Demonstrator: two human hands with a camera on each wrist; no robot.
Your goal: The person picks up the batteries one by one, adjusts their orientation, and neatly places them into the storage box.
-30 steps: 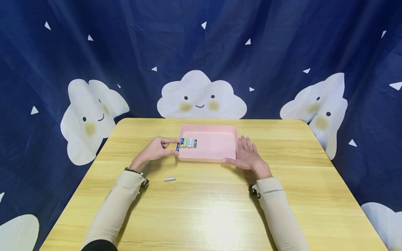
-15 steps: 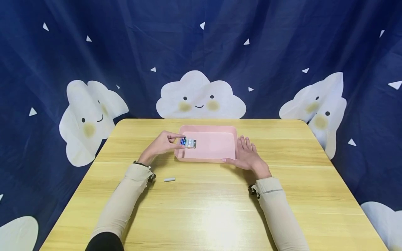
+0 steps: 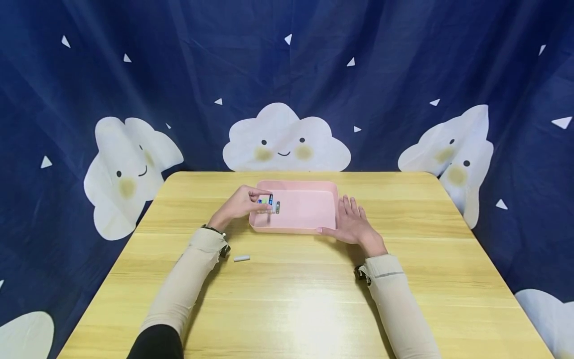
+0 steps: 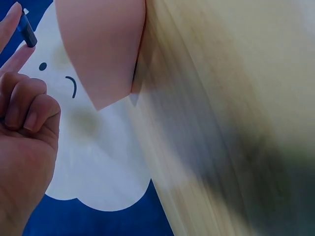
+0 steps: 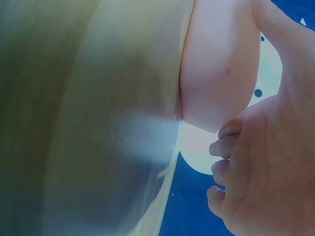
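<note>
My left hand [image 3: 239,203] pinches a dark blue battery [image 4: 27,30] by its two ends, between thumb and index finger. In the head view it is over the left part of a shallow pink tray [image 3: 309,230]. Its other fingers are curled into the palm in the left wrist view. Below the held battery several batteries lie side by side in the tray, partly hidden by the fingers; a dark one [image 3: 278,207] ends the row on the right. My right hand [image 3: 355,223] rests against the tray's right side, fingers straight and thumb at the front rim.
A single white battery [image 3: 241,258] lies on the wooden table [image 3: 269,309] in front of the tray, near the left forearm. Behind the table's far edge hangs a dark blue curtain [image 3: 197,60] with smiling clouds.
My left hand has carried the blue battery rightward from the tray's left rim to over the row inside. The right hand and the loose white battery have stayed put.
</note>
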